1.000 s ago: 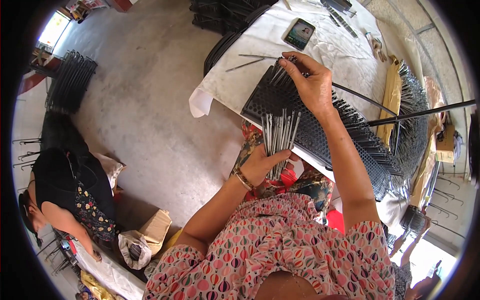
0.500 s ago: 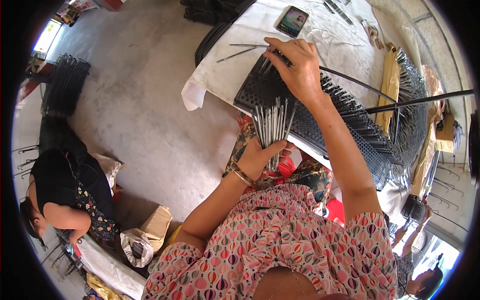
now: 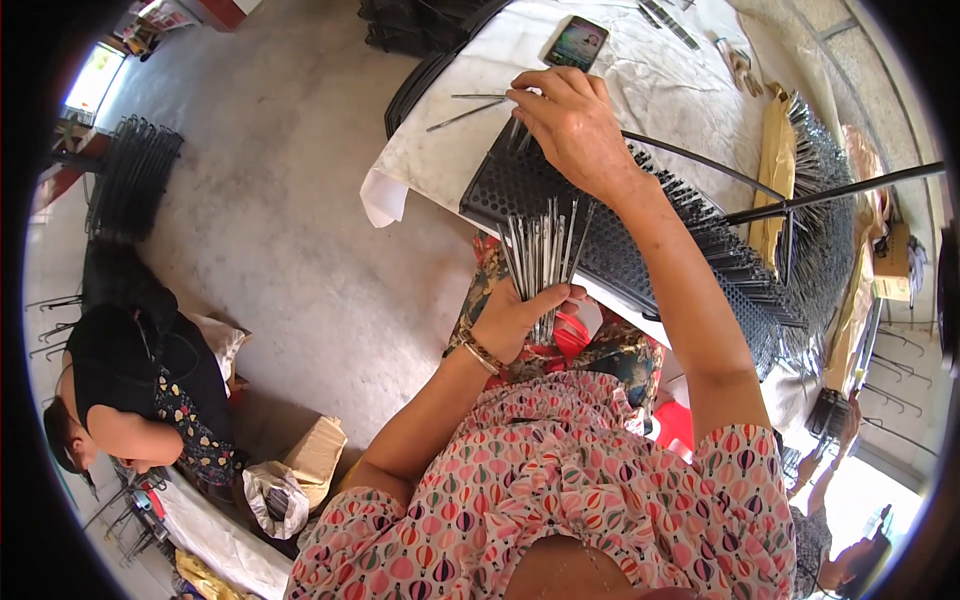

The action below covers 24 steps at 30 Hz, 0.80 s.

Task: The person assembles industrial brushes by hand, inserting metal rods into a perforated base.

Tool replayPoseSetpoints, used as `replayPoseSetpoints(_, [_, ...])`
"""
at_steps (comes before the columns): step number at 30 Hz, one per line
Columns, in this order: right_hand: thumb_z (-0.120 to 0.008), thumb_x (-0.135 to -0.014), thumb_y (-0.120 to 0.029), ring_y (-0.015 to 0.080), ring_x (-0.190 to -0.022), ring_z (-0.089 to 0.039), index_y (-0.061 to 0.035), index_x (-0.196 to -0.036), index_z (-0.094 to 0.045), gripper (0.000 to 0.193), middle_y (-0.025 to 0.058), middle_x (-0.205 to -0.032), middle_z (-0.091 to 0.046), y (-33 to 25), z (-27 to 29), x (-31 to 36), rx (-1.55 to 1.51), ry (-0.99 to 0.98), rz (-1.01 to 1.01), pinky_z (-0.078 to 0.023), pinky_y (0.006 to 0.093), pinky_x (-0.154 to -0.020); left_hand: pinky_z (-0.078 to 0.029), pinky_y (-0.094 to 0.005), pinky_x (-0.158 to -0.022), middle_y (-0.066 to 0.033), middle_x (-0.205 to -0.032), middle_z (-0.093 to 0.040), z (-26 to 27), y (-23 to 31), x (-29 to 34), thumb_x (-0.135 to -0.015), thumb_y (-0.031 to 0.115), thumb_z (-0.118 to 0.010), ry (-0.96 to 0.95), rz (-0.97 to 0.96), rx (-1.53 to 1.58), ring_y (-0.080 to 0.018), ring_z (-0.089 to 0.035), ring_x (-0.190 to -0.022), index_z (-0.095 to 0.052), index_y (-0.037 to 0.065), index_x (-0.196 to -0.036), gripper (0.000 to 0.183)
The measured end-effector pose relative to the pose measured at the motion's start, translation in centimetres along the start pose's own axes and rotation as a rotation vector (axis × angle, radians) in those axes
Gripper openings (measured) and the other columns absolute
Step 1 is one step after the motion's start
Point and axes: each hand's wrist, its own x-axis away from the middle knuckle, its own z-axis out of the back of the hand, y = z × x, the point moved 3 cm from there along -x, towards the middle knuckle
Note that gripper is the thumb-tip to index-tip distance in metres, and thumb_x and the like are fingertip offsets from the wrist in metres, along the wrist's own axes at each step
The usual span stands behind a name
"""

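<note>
Grey concrete floor [image 3: 280,190] stretches away on the left, plenty of elbow room there. Next down in size, the white-draped surface [image 3: 430,165], one corner of its cover hanging over that floor. Along the near edge sits the black perforated tray [image 3: 490,190], bare holes toward its left, dark standing rods [image 3: 700,212] crowding its right. A black bar [image 3: 850,190] juts across from the right, so that side is tight. Now the bundle of silver rods [image 3: 540,245], upright and fanned at the top, just in front of the tray; the left hand [image 3: 510,315] has its grip clenched around the lower part. Right hand [image 3: 570,115] is over the tray's far left corner, fingertips bunched; whether its grip has a rod, I can't tell. Step in hand, by my reading: setting rods at the holes. The next move calls for fine, straight-down aim, the bundle clear of the near edge. Phone [image 3: 578,43] close beyond that hand; smallest of all, two loose rods [image 3: 467,114] left of the fingers.
</note>
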Motion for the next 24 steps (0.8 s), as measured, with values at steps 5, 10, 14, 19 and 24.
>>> replayPoseSetpoints(5, [-0.061, -0.079, -0.011, 0.0211, -0.104, -0.051, -0.0046, -0.095, -0.065, 0.017, 0.0029, -0.108, -0.059, 0.3, -0.5, 0.1, -0.052, -0.111, 0.044, -0.036, 0.0388, -0.089, -0.051, -0.0290, -0.077, -0.0104, -0.092, -0.067, -0.4, 0.1, 0.1, -0.087, 0.009, -0.060, -0.006, 0.050, 0.018, -0.0172, -0.064, -0.085, -0.062, -0.003, -0.100, 0.017])
replayPoseSetpoints(10, [-0.063, -0.083, -0.013, 0.0241, -0.082, -0.060, -0.0020, -0.097, -0.066, 0.018, 0.0089, -0.090, -0.065, 0.0, 3.6, 0.9, -0.102, 0.151, -0.181, -0.046, 0.0347, -0.074, -0.051, -0.0287, -0.076, -0.0095, -0.093, -0.067, -0.2, 0.4, 0.4, -0.087, 0.007, -0.060, -0.002, -0.028, 0.033, -0.0167, -0.063, -0.085, -0.062, -0.002, -0.101, 0.017])
replayPoseSetpoints(14, [-0.065, -0.084, -0.020, 0.0178, -0.063, -0.059, 0.0026, -0.094, -0.065, 0.024, 0.0095, -0.071, -0.064, -1.8, 6.4, 4.7, -0.282, -0.076, -0.628, -0.046, 0.0294, -0.058, -0.051, -0.0288, -0.076, -0.0080, -0.094, -0.066, -0.4, 1.5, 0.8, -0.087, 0.006, -0.058, -0.012, -0.057, 0.101, -0.0156, -0.063, -0.086, -0.061, -0.001, -0.102, 0.017])
replayPoseSetpoints(19, [-0.066, -0.084, -0.019, 0.0076, -0.058, -0.055, 0.0028, -0.081, -0.066, 0.022, 0.0071, -0.067, -0.064, -2.0, 4.3, 7.6, -1.031, -0.294, -1.053, -0.043, 0.0230, -0.052, -0.049, -0.0247, -0.062, -0.0071, -0.099, -0.066, -1.0, 2.2, 0.6, -0.088, 0.010, -0.059, -0.148, -0.107, 0.001, -0.0118, -0.061, -0.082, -0.057, 0.005, -0.108, 0.020])
replayPoseSetpoints(24, [-0.064, -0.086, -0.021, 0.0042, -0.062, -0.055, -0.0012, -0.090, -0.067, 0.021, 0.0016, -0.074, -0.066, -1.0, 5.0, 7.2, -0.902, -0.314, -1.029, -0.043, 0.0187, -0.052, -0.049, -0.0253, -0.063, -0.0094, -0.107, -0.064, -0.5, 1.1, 0.4, -0.089, 0.013, -0.059, -0.064, -0.011, 0.070, -0.0138, -0.062, -0.090, -0.054, 0.005, -0.115, 0.028])
